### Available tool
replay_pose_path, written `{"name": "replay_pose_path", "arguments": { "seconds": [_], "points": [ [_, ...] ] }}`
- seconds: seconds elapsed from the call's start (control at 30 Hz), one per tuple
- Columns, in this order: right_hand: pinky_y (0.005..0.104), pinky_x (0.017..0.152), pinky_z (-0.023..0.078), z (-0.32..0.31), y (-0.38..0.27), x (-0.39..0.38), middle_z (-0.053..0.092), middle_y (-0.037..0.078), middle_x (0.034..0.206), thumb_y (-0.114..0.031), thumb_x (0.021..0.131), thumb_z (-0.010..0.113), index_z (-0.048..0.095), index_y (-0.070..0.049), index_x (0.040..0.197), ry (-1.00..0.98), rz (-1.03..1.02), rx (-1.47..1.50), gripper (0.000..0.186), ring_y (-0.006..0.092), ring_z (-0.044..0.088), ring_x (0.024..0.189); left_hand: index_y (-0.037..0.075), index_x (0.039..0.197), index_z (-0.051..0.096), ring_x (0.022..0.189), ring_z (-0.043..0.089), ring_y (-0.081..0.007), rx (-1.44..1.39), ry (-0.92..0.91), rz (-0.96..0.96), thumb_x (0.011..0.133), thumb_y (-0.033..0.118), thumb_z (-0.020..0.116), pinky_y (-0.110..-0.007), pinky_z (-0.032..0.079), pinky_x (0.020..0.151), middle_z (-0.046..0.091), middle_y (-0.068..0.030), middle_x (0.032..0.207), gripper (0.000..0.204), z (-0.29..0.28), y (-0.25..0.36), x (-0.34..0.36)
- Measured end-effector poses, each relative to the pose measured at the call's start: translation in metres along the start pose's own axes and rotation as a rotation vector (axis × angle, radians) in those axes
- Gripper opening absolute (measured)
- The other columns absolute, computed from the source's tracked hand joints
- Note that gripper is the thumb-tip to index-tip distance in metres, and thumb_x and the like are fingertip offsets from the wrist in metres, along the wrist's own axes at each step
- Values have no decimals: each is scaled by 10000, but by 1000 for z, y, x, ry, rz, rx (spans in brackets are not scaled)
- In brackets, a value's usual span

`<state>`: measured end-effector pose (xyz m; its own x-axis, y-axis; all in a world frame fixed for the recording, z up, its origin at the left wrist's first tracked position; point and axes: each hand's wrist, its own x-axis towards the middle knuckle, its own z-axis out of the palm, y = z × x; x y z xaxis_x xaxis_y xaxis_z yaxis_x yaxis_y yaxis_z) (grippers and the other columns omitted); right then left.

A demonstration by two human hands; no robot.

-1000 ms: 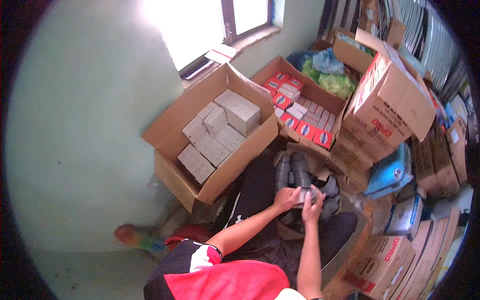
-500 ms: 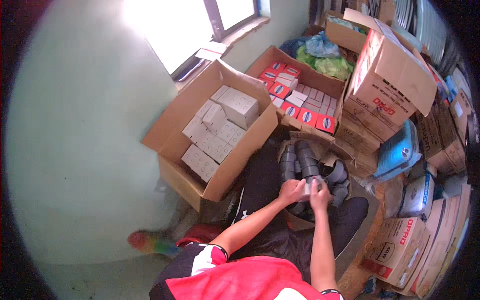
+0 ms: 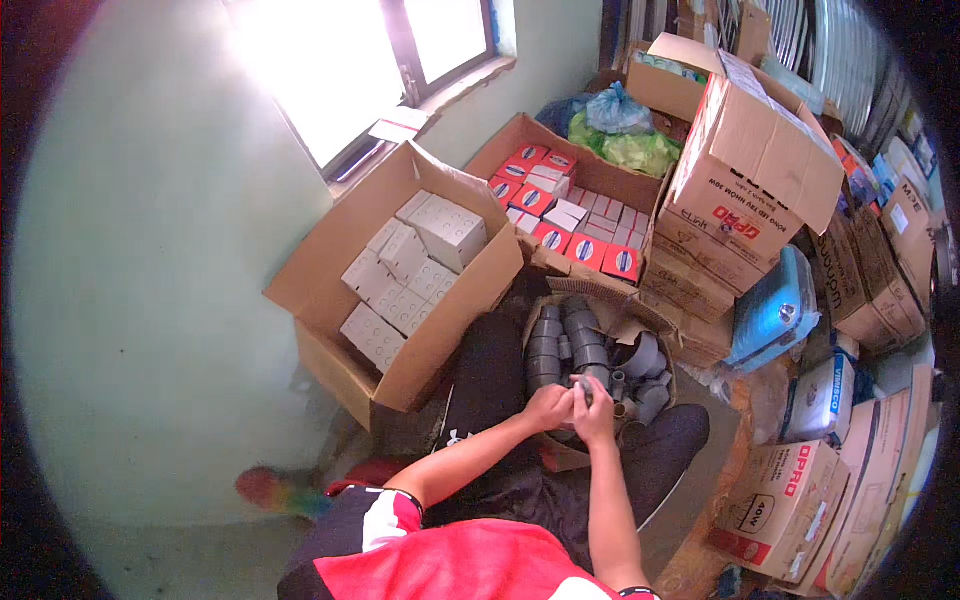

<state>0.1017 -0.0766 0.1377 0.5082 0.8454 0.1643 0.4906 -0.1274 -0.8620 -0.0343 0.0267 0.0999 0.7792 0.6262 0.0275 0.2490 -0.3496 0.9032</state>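
Observation:
Both of my hands meet over a round-edged carton [image 3: 655,315] packed with grey plastic pipe fittings. A small grey pipe fitting [image 3: 585,388] sits between my fingers, mostly covered by them. My right hand [image 3: 597,412] is closed around it. My left hand [image 3: 548,408] is closed too, its fingertips pressed against the same piece from the left. Just beyond my hands, larger grey fittings [image 3: 585,340] stand in stacked rows. Loose elbows and short sockets [image 3: 650,400] lie to the right of them.
An open carton [image 3: 330,310] of white boxes stands at the left, below a bright window. Behind is a carton [image 3: 490,150] of red and white boxes. Stacked cartons [image 3: 745,220], a blue plastic-wrapped pack [image 3: 775,305] and more boxes [image 3: 770,500] line the right side. My legs flank the fittings carton.
The whole view has shifted, so most things appear farther left. My hands stay together over the fittings carton; the held piece has turned and shows less between my fingers.

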Motion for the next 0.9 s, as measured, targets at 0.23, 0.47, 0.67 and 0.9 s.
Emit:
{"name": "replay_pose_path", "arguments": {
  "seconds": [0.23,0.47,0.67,0.9],
  "points": [
    [400,1202,380,-11,16,6,564,164,1506,-519,1185,271,506,-24,1526,-47,134,529,645,285,537,1403,59,1391,550,945,701,-545,142,-88,-121,1027,599,538,-628,521,811,744,-298,965,652,7,27,-1],
    [398,1261,305,-24,22,-2,495,159,1586,-531,1115,407,381,-60,1650,-326,148,462,713,275,449,1487,94,1514,485,1049,692,-542,104,-95,5,996,573,641,-602,542,862,740,-302,1137,723,3,28,3],
    [476,1119,516,-26,-7,-5,642,235,1461,-358,749,973,331,-95,1666,-366,177,25,1149,400,660,1313,95,1355,625,1031,709,-503,12,131,-43,968,374,703,-560,562,829,756,-260,1065,484,-4,21,11],
    [462,845,589,-9,2,-4,778,195,1056,-250,731,960,652,-89,1326,-50,145,35,689,392,768,974,45,1329,644,1249,689,-402,-234,678,30,926,109,680,-458,517,1092,716,-248,1294,410,-24,17,36]
  ]
}}
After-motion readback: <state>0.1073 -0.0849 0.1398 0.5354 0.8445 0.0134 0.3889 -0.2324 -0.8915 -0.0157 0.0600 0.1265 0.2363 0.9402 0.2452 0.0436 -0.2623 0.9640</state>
